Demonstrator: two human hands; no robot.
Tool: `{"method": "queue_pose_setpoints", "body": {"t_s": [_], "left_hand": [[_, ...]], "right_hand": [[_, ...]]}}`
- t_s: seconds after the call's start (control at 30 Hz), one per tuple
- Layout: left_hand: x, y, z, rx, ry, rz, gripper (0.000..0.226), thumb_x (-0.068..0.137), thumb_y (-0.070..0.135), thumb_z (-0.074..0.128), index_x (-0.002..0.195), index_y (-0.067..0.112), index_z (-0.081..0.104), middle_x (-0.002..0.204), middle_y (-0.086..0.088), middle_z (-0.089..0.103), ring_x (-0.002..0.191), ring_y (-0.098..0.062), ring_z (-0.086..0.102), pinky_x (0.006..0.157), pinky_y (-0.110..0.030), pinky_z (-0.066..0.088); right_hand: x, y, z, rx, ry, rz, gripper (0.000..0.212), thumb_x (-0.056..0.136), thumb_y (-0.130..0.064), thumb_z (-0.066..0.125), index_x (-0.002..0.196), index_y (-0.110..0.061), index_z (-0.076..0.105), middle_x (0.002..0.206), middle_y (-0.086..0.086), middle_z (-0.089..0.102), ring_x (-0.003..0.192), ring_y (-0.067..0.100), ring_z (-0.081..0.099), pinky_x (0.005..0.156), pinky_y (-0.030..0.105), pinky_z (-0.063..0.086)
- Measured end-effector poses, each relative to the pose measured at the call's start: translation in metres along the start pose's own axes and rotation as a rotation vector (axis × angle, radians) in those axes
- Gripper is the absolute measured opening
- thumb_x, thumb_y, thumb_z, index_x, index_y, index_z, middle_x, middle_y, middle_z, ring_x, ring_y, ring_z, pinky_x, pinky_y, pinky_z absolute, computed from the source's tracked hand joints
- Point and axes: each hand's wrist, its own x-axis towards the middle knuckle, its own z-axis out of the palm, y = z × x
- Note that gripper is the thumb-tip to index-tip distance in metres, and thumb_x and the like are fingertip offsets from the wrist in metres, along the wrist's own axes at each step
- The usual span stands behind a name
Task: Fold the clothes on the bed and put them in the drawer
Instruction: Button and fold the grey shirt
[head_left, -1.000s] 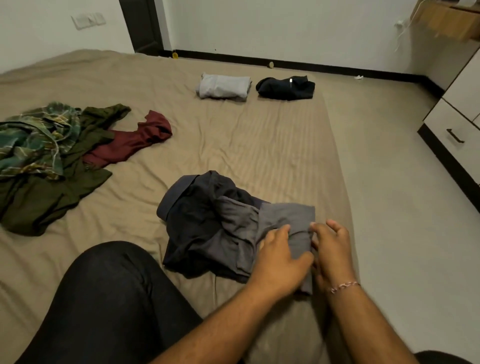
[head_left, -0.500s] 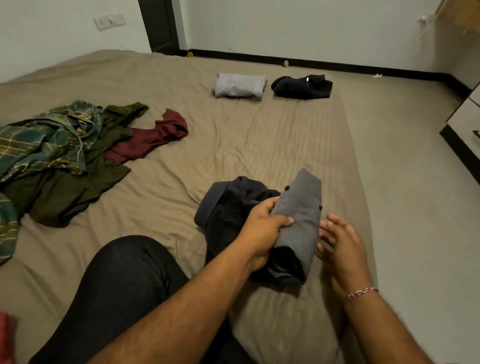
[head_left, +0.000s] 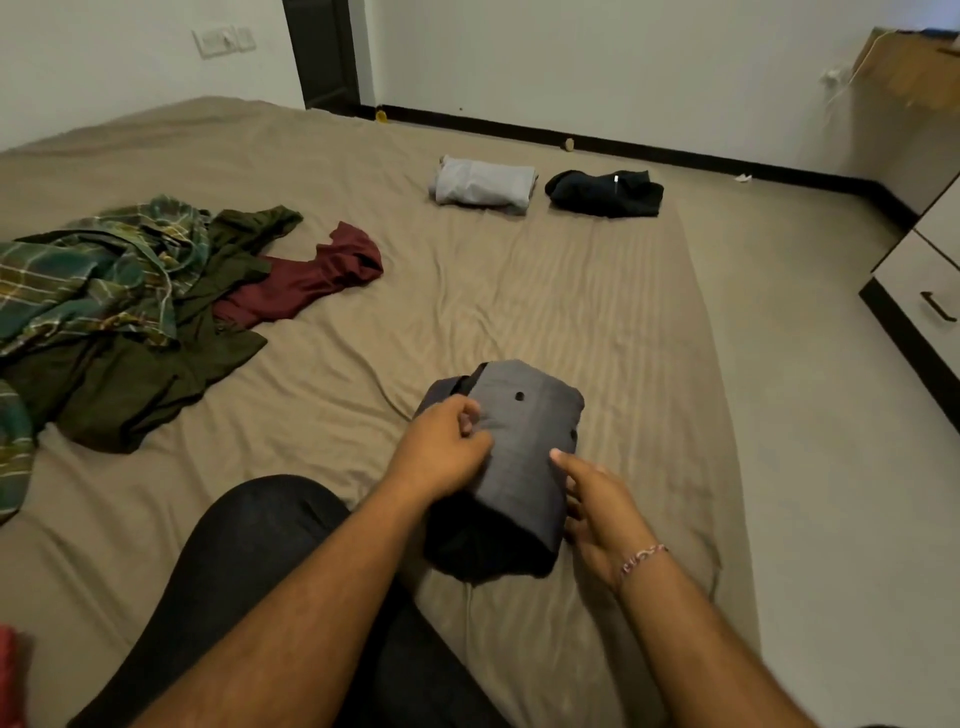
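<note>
The left hand (head_left: 447, 449) sits low in the middle of the frame with its fingers curled over the left edge of a folded grey garment (head_left: 524, 447), gripping it. The right hand (head_left: 597, 506) is at the garment's right side, thumb on top of the cloth and fingers tucked beneath the fold, so it holds that side as well. A thin bracelet (head_left: 641, 558) circles the right wrist. The grey garment is a compact bundle resting on the tan bed (head_left: 519, 301), just ahead of the person's dark-trousered knee (head_left: 260, 561) at the lower left.

Two folded pieces lie side by side near the far edge of the bed in the upper middle of the frame: one light grey bundle (head_left: 483, 184) and one black bundle (head_left: 605, 193), close but not touching. At the left of the frame is a loose heap of three unfolded items: one green plaid shirt (head_left: 93, 275), one dark olive garment (head_left: 135, 374) partly under it, and one maroon garment (head_left: 311, 278) reaching out to the right of the olive one.

At the right edge of the frame stands a white drawer unit (head_left: 924, 291) on the floor, with one dark handle (head_left: 937, 306) in view and its drawer closed.
</note>
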Motion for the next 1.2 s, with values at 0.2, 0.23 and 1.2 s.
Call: {"method": "queue_pose_setpoints", "body": {"t_s": [0.2,0.23,1.2], "left_hand": [[-0.004,0.012,-0.003,-0.622,-0.136,-0.198,0.043,0.106,0.045,0.049,0.103,0.007,0.069,0.110,-0.014,0.046,0.058,-0.003,0.063,0.059,-0.021,0.050],[-0.007,0.014,-0.005,-0.829,-0.216,-0.211,0.048,0.106,0.049,0.045,0.110,0.006,0.068,0.106,-0.020,0.058,0.063,-0.004,0.068,0.061,-0.020,0.053],[0.010,-0.035,0.020,-0.247,0.218,-0.412,0.028,0.105,0.030,0.053,0.123,0.009,0.057,0.123,-0.017,0.065,0.115,-0.041,0.061,0.093,-0.038,0.049]], "right_hand": [[-0.010,-0.012,0.045,0.023,-0.166,-0.127,0.029,0.089,-0.007,0.075,0.118,-0.005,0.070,0.106,0.017,0.078,0.096,0.036,0.076,0.080,0.043,0.063],[-0.013,-0.016,0.050,-0.058,-0.175,-0.248,0.028,0.089,-0.002,0.073,0.117,-0.007,0.070,0.105,0.015,0.078,0.097,0.035,0.076,0.077,0.041,0.064],[0.066,-0.003,-0.002,-0.486,0.258,-0.154,0.029,0.088,-0.041,0.075,0.097,-0.013,0.073,0.099,0.009,0.076,0.095,0.030,0.070,0.094,0.049,0.057]]}}
